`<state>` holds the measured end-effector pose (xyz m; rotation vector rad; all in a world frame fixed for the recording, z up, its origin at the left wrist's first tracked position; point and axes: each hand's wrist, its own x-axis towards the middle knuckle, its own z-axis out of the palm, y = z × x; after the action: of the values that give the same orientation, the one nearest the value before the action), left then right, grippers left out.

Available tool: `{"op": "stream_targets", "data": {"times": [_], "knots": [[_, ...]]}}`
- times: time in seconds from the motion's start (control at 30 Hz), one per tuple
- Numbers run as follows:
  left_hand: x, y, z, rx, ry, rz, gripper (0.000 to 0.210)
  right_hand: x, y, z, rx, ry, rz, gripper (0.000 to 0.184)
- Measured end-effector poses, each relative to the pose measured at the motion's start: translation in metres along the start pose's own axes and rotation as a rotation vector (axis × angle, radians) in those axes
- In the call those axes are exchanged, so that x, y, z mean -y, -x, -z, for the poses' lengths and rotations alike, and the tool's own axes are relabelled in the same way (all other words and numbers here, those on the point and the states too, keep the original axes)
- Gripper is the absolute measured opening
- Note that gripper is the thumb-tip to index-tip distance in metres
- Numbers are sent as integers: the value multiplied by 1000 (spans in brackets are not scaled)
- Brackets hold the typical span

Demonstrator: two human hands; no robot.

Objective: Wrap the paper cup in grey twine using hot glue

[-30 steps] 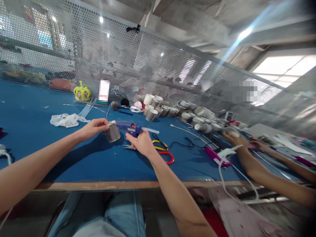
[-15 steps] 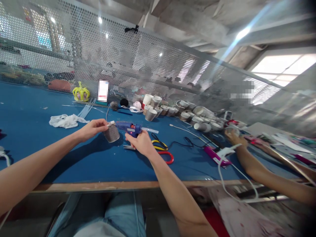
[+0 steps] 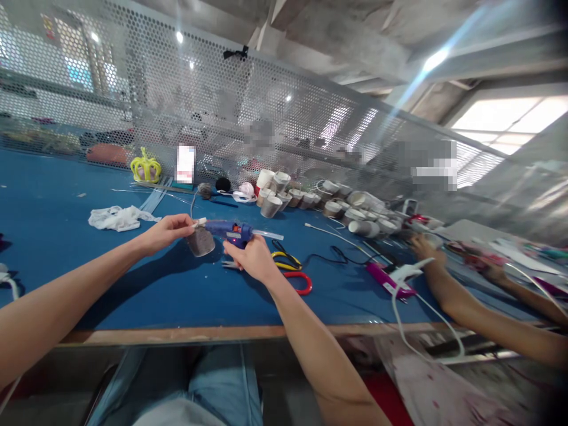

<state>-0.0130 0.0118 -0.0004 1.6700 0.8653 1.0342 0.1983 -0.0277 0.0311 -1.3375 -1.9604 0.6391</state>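
Blue tabletop (image 3: 146, 296) is backed by a perforated metal screen (image 3: 208, 89). At the left, a crumpled white cloth (image 3: 116, 218) and a yellow crown-shaped frame (image 3: 145, 168) are set apart from the work. One end of a small grey cup (image 3: 202, 242) is pinched in the closed fingertips of the left hand (image 3: 166, 231). A blue hot-glue gun (image 3: 227, 228) is gripped in the right hand (image 3: 255, 255), its nozzle brought to the pinched end; gluing is judged to be under way, though no laid glue can be made out. Beneath the right hand, yellow-handled pliers (image 3: 229, 265) and red-handled scissors (image 3: 305, 285) are left where a wrist could be caught. Farther back, more cups (image 3: 270, 206) are massed; whether they are finished cannot be told. At the far right, space is taken by a co-worker's hand (image 3: 428, 251).
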Motion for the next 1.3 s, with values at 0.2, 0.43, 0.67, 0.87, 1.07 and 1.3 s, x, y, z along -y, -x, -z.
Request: {"op": "stream_targets", "data": {"times": [0.2,0.43,0.67,0.87,1.07,1.3], "knots": [[-1,0,0,3,-5,0,17,-6,-4,4,-6,-32,-55,26],[0,0,1,0,-12,-13,19,-7,-7,4,-18,-38,-72,26],[-1,1,2,28,39,-20,17,-8,-5,6,24,-77,-30,27],[-2,1,2,20,48,-11,15,-13,-7,4,5,-42,-15,27],[-2,1,2,34,40,-20,16,-11,-5,5,33,-60,-8,27],[-1,0,2,25,45,-18,16,-10,-6,5,0,-53,-63,25]]}}
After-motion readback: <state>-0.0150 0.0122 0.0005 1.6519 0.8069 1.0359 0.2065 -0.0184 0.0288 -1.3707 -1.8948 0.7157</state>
